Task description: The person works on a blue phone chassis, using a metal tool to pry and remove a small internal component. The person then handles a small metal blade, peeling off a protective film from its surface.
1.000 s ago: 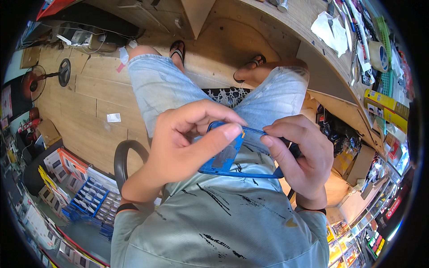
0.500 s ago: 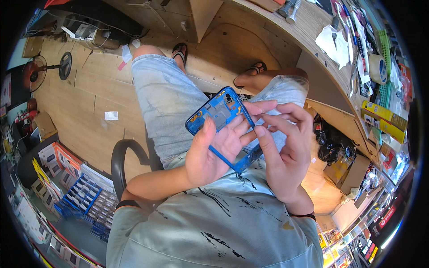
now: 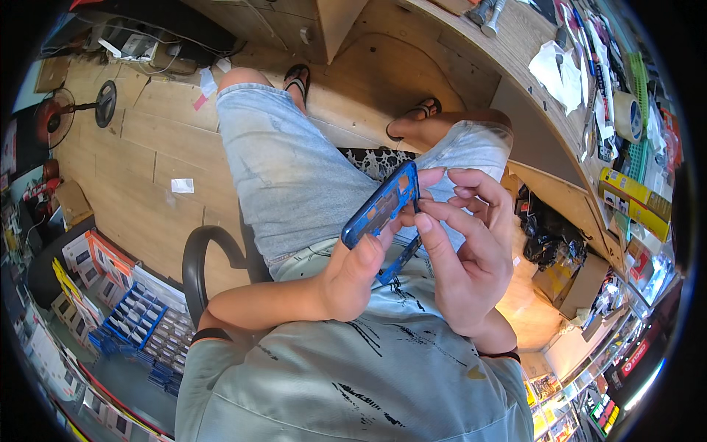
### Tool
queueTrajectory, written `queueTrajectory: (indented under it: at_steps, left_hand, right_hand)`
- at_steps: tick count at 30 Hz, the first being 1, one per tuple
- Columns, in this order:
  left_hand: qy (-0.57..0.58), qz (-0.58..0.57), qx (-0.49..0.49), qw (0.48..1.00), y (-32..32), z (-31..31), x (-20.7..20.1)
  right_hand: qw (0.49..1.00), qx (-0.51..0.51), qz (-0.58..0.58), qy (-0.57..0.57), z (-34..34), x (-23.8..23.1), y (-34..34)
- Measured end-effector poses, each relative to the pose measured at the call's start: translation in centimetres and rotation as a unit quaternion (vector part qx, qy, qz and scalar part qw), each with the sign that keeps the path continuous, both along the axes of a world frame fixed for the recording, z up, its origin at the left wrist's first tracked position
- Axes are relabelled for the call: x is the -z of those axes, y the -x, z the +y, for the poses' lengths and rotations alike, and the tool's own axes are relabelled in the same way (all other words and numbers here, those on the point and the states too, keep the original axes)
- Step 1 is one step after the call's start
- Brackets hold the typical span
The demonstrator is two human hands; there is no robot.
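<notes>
One phone frame point(image 3: 381, 209) — two hands point(image 3: 352, 280) point(image 3: 475, 258)

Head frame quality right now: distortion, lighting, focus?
Head view: strong fisheye, the desk edge bows and the corners go black. Head view: uneven light, with a glaring white strip near the lower-right rim and the floor under the desk in shadow. Head view: the blue phone frame looks fairly sharp, though its smallest parts are too tiny to read.
</notes>
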State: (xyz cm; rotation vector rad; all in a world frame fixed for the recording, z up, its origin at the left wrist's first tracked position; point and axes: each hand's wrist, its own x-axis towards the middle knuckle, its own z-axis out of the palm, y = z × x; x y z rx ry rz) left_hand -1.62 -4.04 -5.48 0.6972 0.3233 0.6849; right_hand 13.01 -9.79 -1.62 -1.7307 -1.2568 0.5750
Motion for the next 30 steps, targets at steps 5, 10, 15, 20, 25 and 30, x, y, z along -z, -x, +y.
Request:
queueTrajectory:
  at_steps: [5,10,15,20,25,30]
  left_hand:
    - [-0.034,0.02,-0.02,0.999,-0.2,-0.3,0.4]
    - [-0.1,0.063,-0.053,0.992,-0.4,-0.7,0.8]
    - [-0.096,0.071,-0.046,0.992,-0.3,-0.9,0.5]
    - [-0.066,0.103,0.023,0.992,0.0,-0.3,0.0]
    - [-0.049,0.135,0.058,0.988,0.3,-0.2,-0.5]
    - [-0.071,0.092,0.003,0.993,0.0,-0.6,-0.1]
  right_hand:
    - [0.999,-0.01,0.044,0.018,-0.1,-0.2,0.0]
    - [0.995,-0.016,0.091,0.044,-0.4,-0.5,-0.1]
    - [0.987,-0.022,0.147,0.066,-0.5,-0.2,-0.9]
    - [0.98,-0.016,0.192,0.055,-0.5,0.5,-1.0]
    - [0.976,-0.007,0.206,0.066,-0.3,0.6,-1.0]
    - [0.974,-0.002,0.211,0.08,0.0,0.5,-0.9]
